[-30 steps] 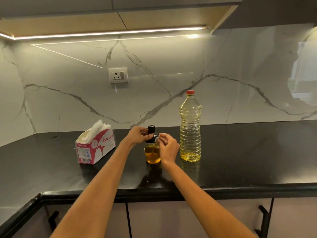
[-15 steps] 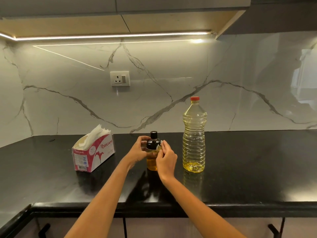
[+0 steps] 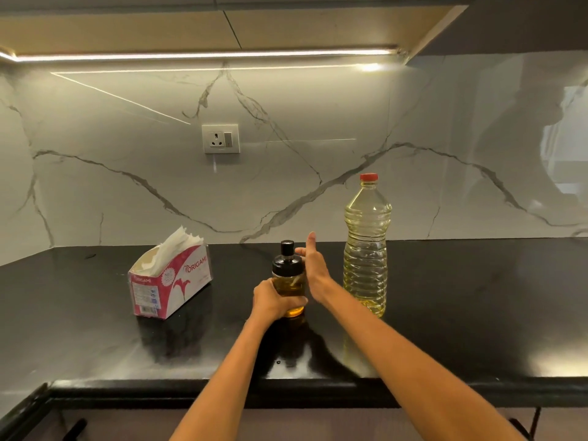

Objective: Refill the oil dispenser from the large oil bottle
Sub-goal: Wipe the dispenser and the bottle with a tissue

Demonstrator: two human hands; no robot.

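The oil dispenser (image 3: 288,272), a small glass bottle with a black lid and amber oil inside, stands on the black counter (image 3: 445,313). My left hand (image 3: 272,302) grips its lower body from the left. To the right of the lid is my right hand (image 3: 313,268), its thumb pointing up and a fingertip touching the lid's side. The large oil bottle (image 3: 366,249), clear plastic with a red cap and pale yellow oil, stands upright just right of my right hand, untouched.
A pink and white tissue box (image 3: 168,281) sits on the counter to the left of the dispenser. A wall socket (image 3: 220,139) is set in the marble backsplash. The counter's front edge (image 3: 159,385) runs below my forearms, with cabinet handles beneath.
My left hand has slid down from the lid to the dispenser's body. My right hand has let go of the lid and opened beside it, thumb raised.
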